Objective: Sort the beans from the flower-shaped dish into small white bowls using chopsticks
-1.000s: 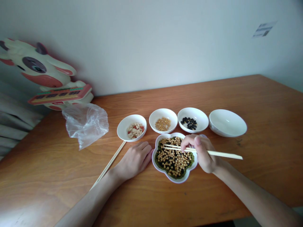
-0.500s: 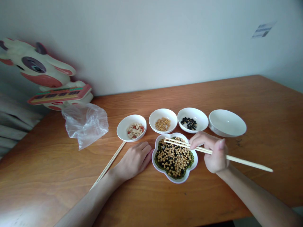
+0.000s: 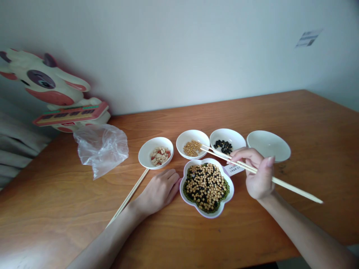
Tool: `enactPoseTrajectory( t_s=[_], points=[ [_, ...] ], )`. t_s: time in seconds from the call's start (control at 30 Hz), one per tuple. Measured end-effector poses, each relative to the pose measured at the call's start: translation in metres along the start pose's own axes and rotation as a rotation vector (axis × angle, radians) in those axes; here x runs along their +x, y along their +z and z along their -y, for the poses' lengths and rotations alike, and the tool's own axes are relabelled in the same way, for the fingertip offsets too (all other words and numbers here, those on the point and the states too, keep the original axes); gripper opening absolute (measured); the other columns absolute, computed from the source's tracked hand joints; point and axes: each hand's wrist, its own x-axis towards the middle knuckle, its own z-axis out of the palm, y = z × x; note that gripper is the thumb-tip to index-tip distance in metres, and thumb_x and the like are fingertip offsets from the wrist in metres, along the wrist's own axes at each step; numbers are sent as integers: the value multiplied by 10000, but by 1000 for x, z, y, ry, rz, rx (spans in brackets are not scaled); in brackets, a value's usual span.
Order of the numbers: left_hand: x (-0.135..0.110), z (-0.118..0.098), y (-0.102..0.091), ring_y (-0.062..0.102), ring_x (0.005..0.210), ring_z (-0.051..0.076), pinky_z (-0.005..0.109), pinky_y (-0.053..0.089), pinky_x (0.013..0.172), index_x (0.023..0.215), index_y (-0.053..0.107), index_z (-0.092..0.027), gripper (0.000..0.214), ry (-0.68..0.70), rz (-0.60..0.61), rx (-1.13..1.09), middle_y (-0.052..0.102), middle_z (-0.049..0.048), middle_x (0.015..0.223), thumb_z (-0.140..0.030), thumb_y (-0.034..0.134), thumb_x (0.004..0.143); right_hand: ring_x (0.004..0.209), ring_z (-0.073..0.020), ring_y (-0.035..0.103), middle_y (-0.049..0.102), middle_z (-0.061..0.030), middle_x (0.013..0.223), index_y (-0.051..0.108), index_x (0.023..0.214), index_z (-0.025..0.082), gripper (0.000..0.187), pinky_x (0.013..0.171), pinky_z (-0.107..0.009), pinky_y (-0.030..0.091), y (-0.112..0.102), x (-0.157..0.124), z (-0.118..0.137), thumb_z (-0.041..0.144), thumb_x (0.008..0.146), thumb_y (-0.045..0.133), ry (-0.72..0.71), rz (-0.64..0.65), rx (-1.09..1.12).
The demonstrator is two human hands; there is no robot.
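Note:
My right hand [image 3: 258,175] grips a pair of wooden chopsticks [image 3: 291,188], whose tips hover over the rim of the small bowl of yellow soybeans [image 3: 193,144]. Whether a bean sits between the tips is too small to tell. Beside it stands a bowl of black beans [image 3: 227,140]. A flower-shaped white dish [image 3: 206,188] of mixed yellow, black and green beans lies in front of me. My left hand [image 3: 159,190] rests on the table with loosely curled fingers, touching that dish's left rim and holding nothing.
A bowl of peanuts and seeds [image 3: 156,152] stands left of the soybean bowl, an empty white bowl [image 3: 268,145] at the right. Another chopstick pair [image 3: 129,196] lies by my left wrist. A crumpled clear plastic bag [image 3: 101,146] and a cartoon cow figure [image 3: 56,93] sit far left.
My right hand lifted the chopsticks out of the mixed dish and swung their tips back and up toward the soybean bowl. My left hand stayed still.

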Motion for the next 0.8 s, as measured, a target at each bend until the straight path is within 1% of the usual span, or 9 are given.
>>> enactPoseTrajectory(
  t_s=[0.1, 0.17, 0.27, 0.33, 0.5, 0.7, 0.8],
  points=[
    [0, 0, 0, 561, 765, 181, 307, 455, 699, 866, 562, -181, 295, 1, 4, 2, 622, 67, 912, -260, 394, 1096, 744, -258, 610, 669, -90, 811, 733, 845, 244, 721, 667, -406, 471, -3, 1, 3, 672, 1052, 191, 14, 54, 24],
    [0, 0, 0, 557, 759, 179, 306, 452, 697, 860, 558, -181, 306, 0, 4, 6, 620, 66, 907, -263, 386, 1100, 713, -242, 611, 658, -74, 749, 738, 841, 241, 692, 643, -388, 455, -4, 1, 5, 611, 1080, 204, 23, 137, 18],
    [1, 0, 0, 559, 770, 179, 306, 455, 713, 871, 564, -179, 310, -2, 9, 1, 620, 65, 913, -264, 378, 1104, 716, -218, 626, 682, -61, 764, 736, 838, 226, 643, 654, -371, 445, -5, 0, 6, 521, 1111, 233, 17, 288, -29],
    [1, 0, 1, 560, 777, 180, 306, 455, 719, 875, 567, -178, 307, -2, 10, -3, 620, 65, 915, -261, 379, 1103, 731, -210, 632, 696, -58, 790, 727, 834, 218, 645, 672, -366, 446, -5, 0, 6, 519, 1114, 230, 25, 358, -66],
    [1, 0, 0, 561, 777, 180, 300, 450, 719, 878, 569, -178, 298, -1, 5, -9, 616, 62, 912, -262, 390, 1101, 719, -201, 618, 678, -46, 765, 700, 828, 214, 670, 680, -359, 437, -3, -1, 6, 549, 1109, 192, 74, 421, -116],
    [-1, 0, 0, 552, 775, 181, 302, 448, 721, 875, 562, -177, 306, 5, 18, -1, 611, 62, 910, -274, 385, 1105, 761, -195, 607, 686, -39, 803, 691, 849, 212, 665, 756, -355, 417, 5, -1, 10, 551, 1110, 182, 8, 492, -168],
    [0, 1, 0, 552, 778, 181, 302, 448, 719, 875, 562, -177, 306, 3, 17, 0, 612, 64, 915, -273, 384, 1105, 770, -192, 602, 682, -35, 801, 673, 840, 209, 676, 775, -353, 407, 7, -2, 11, 570, 1105, 167, 1, 517, -206]
  ],
)
